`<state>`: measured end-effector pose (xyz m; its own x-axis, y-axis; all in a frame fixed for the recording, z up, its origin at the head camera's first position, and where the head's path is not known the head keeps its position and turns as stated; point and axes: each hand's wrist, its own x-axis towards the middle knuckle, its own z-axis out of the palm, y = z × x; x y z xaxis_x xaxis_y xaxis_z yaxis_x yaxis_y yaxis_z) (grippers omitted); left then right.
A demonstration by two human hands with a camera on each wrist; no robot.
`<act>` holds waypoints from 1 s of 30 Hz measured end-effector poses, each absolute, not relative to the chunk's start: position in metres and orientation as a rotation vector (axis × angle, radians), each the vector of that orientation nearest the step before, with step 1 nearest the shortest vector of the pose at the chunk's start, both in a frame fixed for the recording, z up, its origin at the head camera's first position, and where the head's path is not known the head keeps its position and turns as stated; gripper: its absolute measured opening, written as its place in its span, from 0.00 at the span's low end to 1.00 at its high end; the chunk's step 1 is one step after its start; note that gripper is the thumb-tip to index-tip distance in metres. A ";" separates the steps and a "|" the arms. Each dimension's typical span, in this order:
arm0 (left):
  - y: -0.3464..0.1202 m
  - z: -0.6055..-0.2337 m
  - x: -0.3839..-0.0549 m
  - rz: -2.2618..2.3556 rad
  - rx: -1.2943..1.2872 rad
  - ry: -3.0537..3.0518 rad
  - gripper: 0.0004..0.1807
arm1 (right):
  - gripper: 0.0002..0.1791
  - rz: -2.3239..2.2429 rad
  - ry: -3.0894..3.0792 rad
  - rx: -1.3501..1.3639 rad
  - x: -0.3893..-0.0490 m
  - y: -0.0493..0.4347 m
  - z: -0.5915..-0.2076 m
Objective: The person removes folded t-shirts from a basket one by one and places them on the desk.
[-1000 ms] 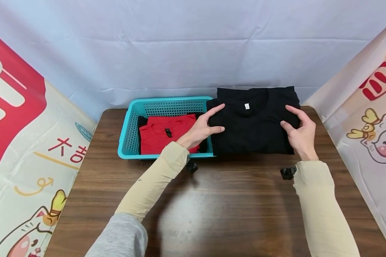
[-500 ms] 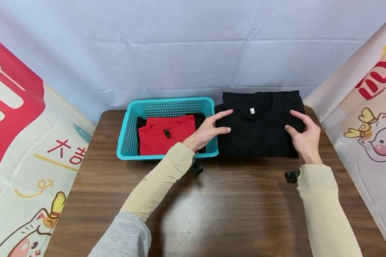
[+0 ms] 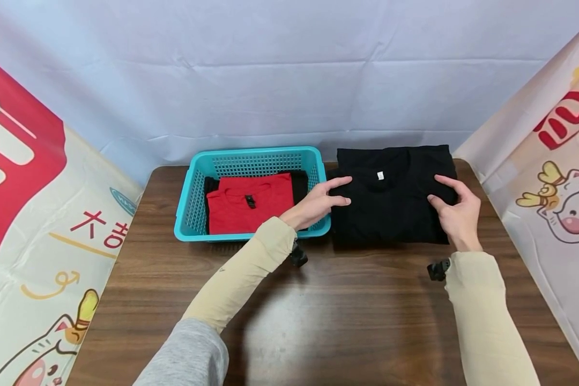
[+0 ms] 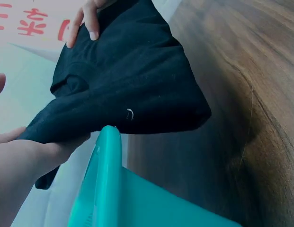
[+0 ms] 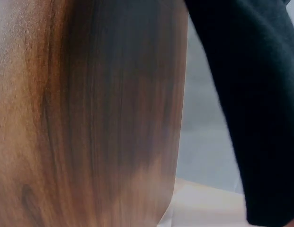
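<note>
A folded black T-shirt (image 3: 391,201) with a small white neck label lies spread between my two hands, to the right of the basket. My left hand (image 3: 318,203) grips its left side, thumb and index finger showing on top; in the left wrist view some fingers go under the cloth. My right hand (image 3: 458,212) holds the right side, thumb and index finger over the top. In the left wrist view the shirt's edge (image 4: 156,120) hangs by the basket rim. The right wrist view shows only a strip of black cloth (image 5: 251,104).
A turquoise plastic basket (image 3: 184,214) stands left of the shirt. Inside it a folded red T-shirt (image 3: 241,206) with a black label lies on black cloth (image 3: 299,185). The brown wooden table (image 3: 318,321) ends at a pale curtain (image 3: 289,80) behind.
Both hands have brought the black T-shirt slightly right, away from the basket, and lower toward the table. More of the basket's right rim shows now. The red T-shirt stays in the basket.
</note>
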<state>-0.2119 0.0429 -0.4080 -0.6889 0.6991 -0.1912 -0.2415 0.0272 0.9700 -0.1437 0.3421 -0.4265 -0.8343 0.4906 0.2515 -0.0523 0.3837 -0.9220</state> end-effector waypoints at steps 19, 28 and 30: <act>0.061 -0.418 -0.213 1.677 0.439 1.675 0.33 | 0.20 1.396 -2.319 -0.680 -0.155 0.339 -0.438; 0.066 -0.417 -0.212 1.622 0.424 1.658 0.36 | 0.22 1.403 -2.372 -0.725 -0.158 0.341 -0.442; 0.068 -0.417 -0.212 1.617 0.420 1.643 0.37 | 0.21 1.410 -2.381 -0.736 -0.158 0.341 -0.444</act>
